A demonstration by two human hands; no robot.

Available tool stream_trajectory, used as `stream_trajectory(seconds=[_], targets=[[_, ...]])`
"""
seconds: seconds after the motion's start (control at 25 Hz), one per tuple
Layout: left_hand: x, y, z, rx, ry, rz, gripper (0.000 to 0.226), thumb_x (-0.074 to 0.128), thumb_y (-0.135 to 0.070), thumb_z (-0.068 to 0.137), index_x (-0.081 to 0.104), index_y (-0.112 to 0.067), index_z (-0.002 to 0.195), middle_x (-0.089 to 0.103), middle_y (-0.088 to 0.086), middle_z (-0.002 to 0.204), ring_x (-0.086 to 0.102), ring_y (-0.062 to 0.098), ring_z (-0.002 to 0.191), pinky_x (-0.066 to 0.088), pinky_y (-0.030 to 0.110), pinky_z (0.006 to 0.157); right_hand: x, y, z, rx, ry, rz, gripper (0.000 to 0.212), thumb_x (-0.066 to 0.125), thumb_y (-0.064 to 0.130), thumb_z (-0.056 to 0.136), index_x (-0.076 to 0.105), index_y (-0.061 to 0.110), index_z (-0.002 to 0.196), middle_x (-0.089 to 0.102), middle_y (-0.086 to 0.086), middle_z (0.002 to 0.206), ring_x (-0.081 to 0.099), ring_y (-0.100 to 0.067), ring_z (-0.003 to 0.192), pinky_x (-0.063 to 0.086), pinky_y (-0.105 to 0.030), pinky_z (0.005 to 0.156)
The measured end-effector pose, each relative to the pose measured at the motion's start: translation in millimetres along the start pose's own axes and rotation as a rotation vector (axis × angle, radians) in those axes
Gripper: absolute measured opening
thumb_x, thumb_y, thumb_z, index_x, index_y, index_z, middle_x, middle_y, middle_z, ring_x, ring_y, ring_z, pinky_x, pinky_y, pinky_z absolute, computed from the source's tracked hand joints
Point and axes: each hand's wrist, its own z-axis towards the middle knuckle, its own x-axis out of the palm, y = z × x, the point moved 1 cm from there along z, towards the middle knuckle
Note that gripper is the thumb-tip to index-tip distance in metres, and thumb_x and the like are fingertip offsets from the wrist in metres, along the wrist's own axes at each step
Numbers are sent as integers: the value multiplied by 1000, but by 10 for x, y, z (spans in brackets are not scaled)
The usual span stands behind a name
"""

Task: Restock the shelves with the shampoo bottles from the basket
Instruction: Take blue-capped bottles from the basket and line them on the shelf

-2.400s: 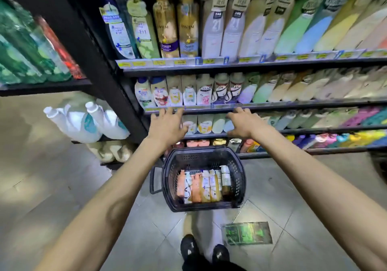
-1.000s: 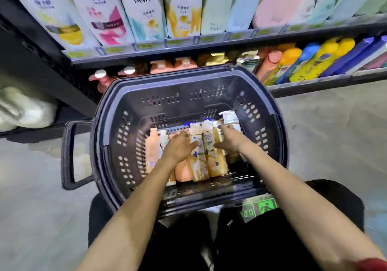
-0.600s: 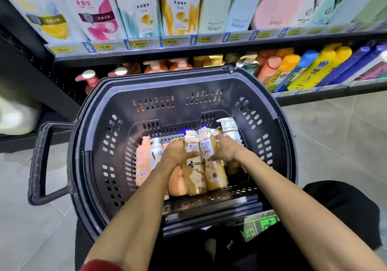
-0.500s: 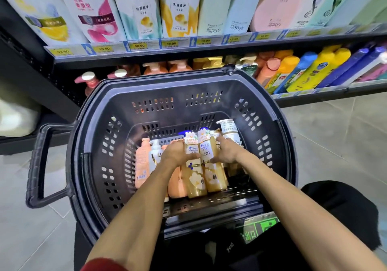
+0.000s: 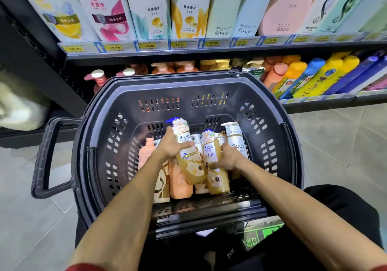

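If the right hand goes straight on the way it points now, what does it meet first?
Probably the white Spes bottle just ahead of the right hand, which grips a golden bottle; beyond stands the basket wall. Depth is unclear.

Bare forearms, red sleeve (image 5: 88,267) edges at both elbows, black trousers (image 5: 345,212) below.

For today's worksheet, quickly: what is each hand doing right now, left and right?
Left hand: closed on a golden Head & Shoulders bottle, lifted above the others.
Right hand: closed on a second golden bottle in the basket.
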Motion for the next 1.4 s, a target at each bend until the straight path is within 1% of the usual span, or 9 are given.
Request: stream_trajectory(seconds=[0.08, 0.2, 0.44, 0.56, 0.72, 0.84, 1.0, 1.12, 1.4], targets=[[-109, -3, -50, -7, -7, -97, 71, 84, -16, 81, 35, -4, 130, 64, 18, 123, 66, 34, 110, 54, 56, 95, 18, 10, 3, -5, -9, -30, 97, 88, 45, 68, 36, 5, 140, 60, -12, 132, 59, -28, 119, 49, -37, 99], [-232, 4, -105, 11, -23, -11, 66, 86, -23, 78, 45, -6, 127, 69, 12, 115, 70, 32, 105, 55, 57, 94, 35, 58, -4, 32, -8, -95, 104, 86, 51, 67, 33, 2, 141, 61, -12, 130, 60, -28, 117, 49, -36, 96], [-478, -1, -266, 31, -37, 74, 67, 89, -18, 74, 52, -9, 129, 68, 5, 120, 67, 22, 109, 55, 43, 96, 1, 58, 29, 33, 21, -80, 62, 87, 47, 68, 67, 5, 109, 71, -8, 111, 66, -25, 102, 55, -34, 88], [-573, -22, -342, 2, -52, 38, 62, 88, -19, 76, 52, -14, 126, 67, 1, 114, 67, 14, 97, 55, 26, 74, -84, 67, 2, 20, 51, -12, 60, 88, 45, 68, 71, 2, 107, 72, -11, 110, 67, -25, 102, 55, -37, 92], [-654, -199, -621, -7, -104, -146, 50, 86, -19, 77, 54, -23, 116, 69, -8, 105, 69, 6, 87, 53, 15, 59, -365, 112, -261, -2, 32, 301, 46, 88, 22, 73, 72, 2, 111, 73, -11, 112, 68, -25, 107, 51, -39, 100], [-741, -457, -1056, -38, -140, -258, 44, 86, -21, 78, 58, -24, 111, 73, -5, 107, 73, 7, 86, 57, 20, 62, -811, 318, -751, -65, 26, 559, 33, 86, 9, 74, 75, 6, 105, 75, -11, 109, 71, -23, 101, 54, -35, 97], [-986, -1017, -1794, -123, -173, -334, 68, 86, -36, 76, 46, -16, 128, 69, -2, 115, 72, 11, 95, 60, 33, 81, -1509, 717, -1669, -186, 64, 765, 33, 80, 5, 79, 70, 6, 111, 75, -11, 108, 74, -9, 81, 56, -15, 69], [-1261, -1678, -2448, -122, -202, -387, 73, 87, -48, 70, 50, -14, 124, 71, 2, 115, 72, 19, 100, 60, 43, 88, -1951, 1010, -2474, -238, 114, 875, 35, 78, 6, 81, 69, 9, 116, 76, -8, 107, 74, -12, 86, 56, -17, 69], [-1769, -3380, -4011, 71, -385, -630, 26, 75, -17, 89, 65, -14, 112, 79, -1, 94, 74, 12, 77, 58, 25, 60, -2814, 1361, -4164, -289, 61, 1047, 24, 80, 13, 79, 75, 20, 102, 78, 1, 94, 74, -12, 76, 55, -19, 61]])
